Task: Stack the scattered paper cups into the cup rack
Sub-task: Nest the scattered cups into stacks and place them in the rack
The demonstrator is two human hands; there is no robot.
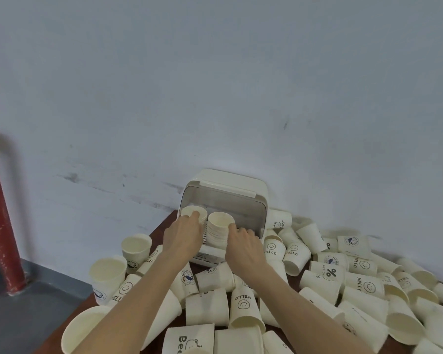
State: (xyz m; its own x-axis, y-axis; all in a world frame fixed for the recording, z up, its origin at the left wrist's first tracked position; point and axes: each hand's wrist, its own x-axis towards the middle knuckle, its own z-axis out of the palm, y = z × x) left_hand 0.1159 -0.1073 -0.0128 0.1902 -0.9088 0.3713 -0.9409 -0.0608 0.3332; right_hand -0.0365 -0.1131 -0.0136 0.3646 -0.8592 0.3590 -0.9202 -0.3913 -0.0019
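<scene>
Both hands at the cup rack (241, 190) — left hand (182, 236) gripping the left cup stack (195, 213) at its rim, right hand (243, 247) loosely curled beside the right cup stack (220, 223), grip unclear. Scattered paper cups (317, 279) probably light, crushable — best held by the stiffer rim.
</scene>
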